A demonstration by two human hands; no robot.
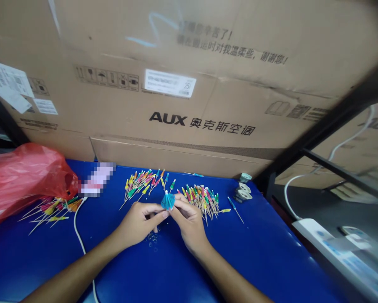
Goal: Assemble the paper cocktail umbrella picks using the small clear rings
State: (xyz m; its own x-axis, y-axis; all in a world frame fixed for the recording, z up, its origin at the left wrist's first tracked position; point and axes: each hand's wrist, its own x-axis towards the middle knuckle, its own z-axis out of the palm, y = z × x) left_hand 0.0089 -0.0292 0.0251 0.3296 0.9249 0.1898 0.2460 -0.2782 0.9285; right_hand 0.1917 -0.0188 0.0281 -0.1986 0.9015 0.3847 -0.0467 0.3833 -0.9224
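Note:
A small blue paper umbrella (167, 201), partly unfolded, is held between my two hands above the blue table (135, 277). My left hand (141, 223) pinches it from the left, with thumb and fingers together. From the right, my right hand (189, 219) grips its other side. Small clear rings (152, 239) lie on the table just below my hands. Behind my left hand is a spread of folded colourful umbrellas (138, 183). A denser pile of folded umbrellas (204, 200) lies behind my right hand.
A red plastic bag (27, 181) lies at the left, with more umbrellas (51, 210) beside it. A white cable (78, 231) runs from a blurred-out device (98, 180). A large carton (176, 147) stands behind. At the right are pale small objects (244, 191) and a power strip (334, 252).

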